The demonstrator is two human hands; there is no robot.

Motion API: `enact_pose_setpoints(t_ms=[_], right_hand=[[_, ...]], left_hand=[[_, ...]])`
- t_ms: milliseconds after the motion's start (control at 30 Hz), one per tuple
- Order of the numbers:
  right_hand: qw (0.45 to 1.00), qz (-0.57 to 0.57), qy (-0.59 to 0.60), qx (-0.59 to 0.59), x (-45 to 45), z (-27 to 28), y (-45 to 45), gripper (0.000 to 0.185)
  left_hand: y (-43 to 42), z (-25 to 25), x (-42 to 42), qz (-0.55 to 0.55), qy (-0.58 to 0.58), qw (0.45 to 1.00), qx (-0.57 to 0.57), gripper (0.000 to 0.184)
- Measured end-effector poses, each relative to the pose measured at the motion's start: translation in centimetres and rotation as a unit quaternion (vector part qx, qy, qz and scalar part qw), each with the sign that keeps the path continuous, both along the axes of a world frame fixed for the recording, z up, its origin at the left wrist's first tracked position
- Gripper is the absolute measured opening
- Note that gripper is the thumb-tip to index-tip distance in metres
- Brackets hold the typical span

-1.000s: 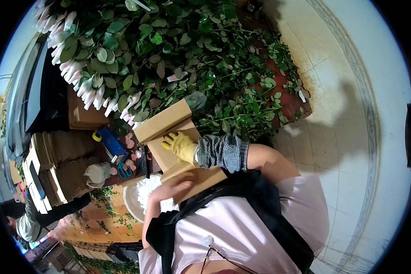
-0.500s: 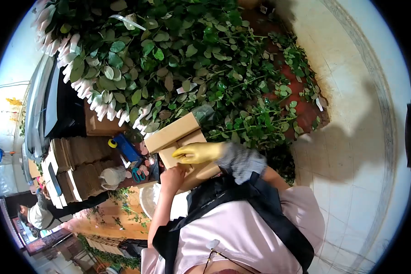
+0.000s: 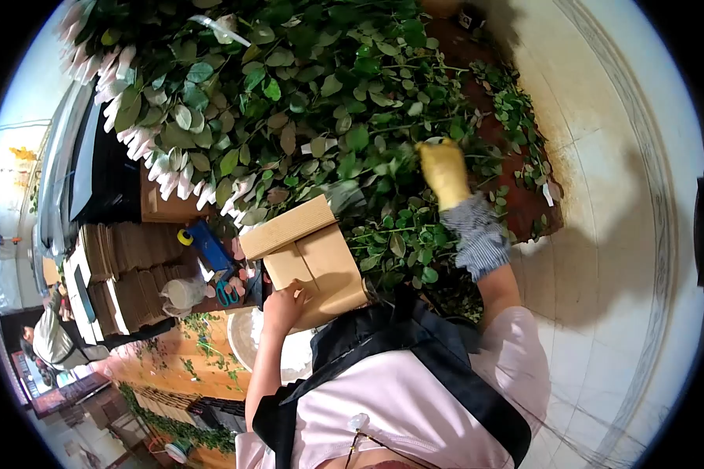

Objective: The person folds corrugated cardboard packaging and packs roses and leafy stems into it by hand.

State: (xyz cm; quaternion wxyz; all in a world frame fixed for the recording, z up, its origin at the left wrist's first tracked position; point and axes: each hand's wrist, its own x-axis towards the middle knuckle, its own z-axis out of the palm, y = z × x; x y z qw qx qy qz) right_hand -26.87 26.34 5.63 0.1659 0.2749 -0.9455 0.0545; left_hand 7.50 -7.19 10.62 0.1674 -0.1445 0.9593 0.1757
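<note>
At two o'clock, moved right hand (image 3: pixel 443 170) off box (image 3: pixel 330 262) to leafy stems (image 3: pixel 321 109), grip unclear; at seven, touching box with half-curled left hand (image 3: pixel 284 305); over red table (image 3: pixel 518 173), by tiled floor (image 3: pixel 575 359).

Blur smears your gloved right hand (image 3: pixel 443 170), and you cannot tell whether it closes on anything; the top edge cuts off the leafy pile (image 3: pixel 289 94), your left forearm (image 3: pixel 269 366) hides part of the white basin (image 3: pixel 235 348), and the far person (image 3: pixel 55 344) is too small to make out clearly
</note>
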Motion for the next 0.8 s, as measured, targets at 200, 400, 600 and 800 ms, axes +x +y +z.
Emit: enact_pose_setpoints(t_ms=[200,400,600,800], right_hand=[[0.987,0.018,0.113,-0.111,3.0,15.0,5.6,0.052],[0.973,0.062,-0.198,0.101,13.0,12.8,-0.2,0.013],[0.975,0.045,-0.217,0.002,21.5,-3.2,-1.1,0.021],[0.782,0.140,-0.573,-0.200,14.0,4.7,2.1,0.057]], left_hand=[[-0.4,-1.3,-0.1,-0.030,0.026,0.999,0.022,0.024],[-3.2,-1.9,-1.3,-0.011,0.035,0.968,0.247,0.043],[-5.0,-1.3,-1.0,0.007,-0.023,0.914,0.405,0.051],[-3.8,-1.6,-0.7,-0.078,0.014,0.956,0.283,0.030]])
